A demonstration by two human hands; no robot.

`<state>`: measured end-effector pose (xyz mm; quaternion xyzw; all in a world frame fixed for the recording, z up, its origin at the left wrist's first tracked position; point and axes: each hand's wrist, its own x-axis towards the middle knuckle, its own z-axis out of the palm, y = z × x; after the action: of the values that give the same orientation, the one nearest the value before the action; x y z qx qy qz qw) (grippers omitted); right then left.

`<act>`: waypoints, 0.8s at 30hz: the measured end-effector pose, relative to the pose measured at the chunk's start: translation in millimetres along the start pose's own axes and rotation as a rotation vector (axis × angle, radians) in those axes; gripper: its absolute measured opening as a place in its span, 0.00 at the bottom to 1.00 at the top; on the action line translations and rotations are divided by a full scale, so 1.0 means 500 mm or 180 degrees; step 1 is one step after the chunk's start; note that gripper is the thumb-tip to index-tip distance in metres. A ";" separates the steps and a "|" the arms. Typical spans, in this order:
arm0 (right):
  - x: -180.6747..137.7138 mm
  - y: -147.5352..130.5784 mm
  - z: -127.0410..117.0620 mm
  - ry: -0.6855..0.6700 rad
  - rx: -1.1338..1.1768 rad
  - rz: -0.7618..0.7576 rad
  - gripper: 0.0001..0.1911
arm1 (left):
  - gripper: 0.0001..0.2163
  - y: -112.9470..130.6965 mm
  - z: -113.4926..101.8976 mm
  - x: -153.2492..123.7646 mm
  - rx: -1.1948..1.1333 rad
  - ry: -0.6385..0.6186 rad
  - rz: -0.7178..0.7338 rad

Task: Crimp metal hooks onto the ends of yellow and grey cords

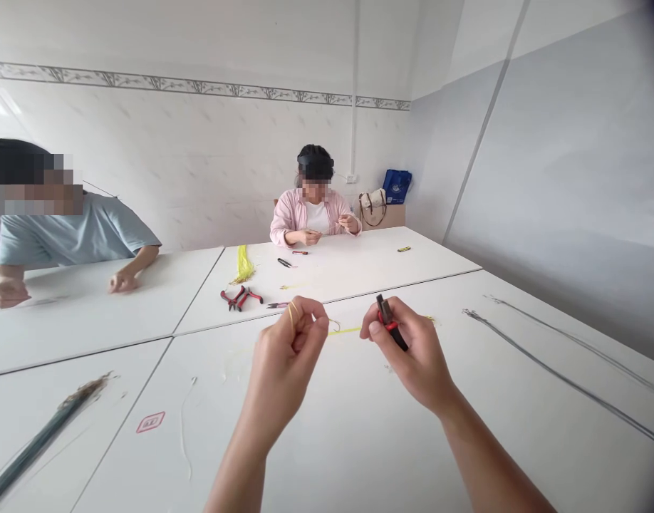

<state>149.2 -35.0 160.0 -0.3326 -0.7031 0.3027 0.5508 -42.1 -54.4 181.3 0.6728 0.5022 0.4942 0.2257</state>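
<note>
Left hand (pixel 289 349) pinches yellow wire (pixel 344 330) between fingertips; right hand (pixel 409 353) closes around small red-handled pliers (pixel 390 322). Wire spans between both hands, held above white worktop (pixel 327 456).

Your red-and-black pliers (pixel 390 324) sit tilted, nose up, in your right hand (pixel 409 353); thin yellow wire (pixel 344 330) runs across to your left hand (pixel 287 349), looped beside its fingertips.

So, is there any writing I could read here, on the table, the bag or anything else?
Nothing can be read for certain.
Red-outlined label on the white table: marks inside, too small and blurred to read.
Blue bag: pale emblem, too small to read.
</note>
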 end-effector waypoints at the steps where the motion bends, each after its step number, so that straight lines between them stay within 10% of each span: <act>1: 0.004 0.000 -0.008 0.0009 -0.0070 -0.0030 0.08 | 0.08 0.001 0.005 0.006 -0.0061 0.0095 -0.0049; 24: 0.016 0.011 -0.046 -0.0377 -0.1652 -0.0711 0.08 | 0.09 0.017 0.041 0.035 -0.0214 0.0051 0.0196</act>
<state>171.0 -23.7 165.0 -0.3647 -0.8203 0.0691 0.4352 -19.8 -38.1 187.4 0.6760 0.4662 0.5229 0.2288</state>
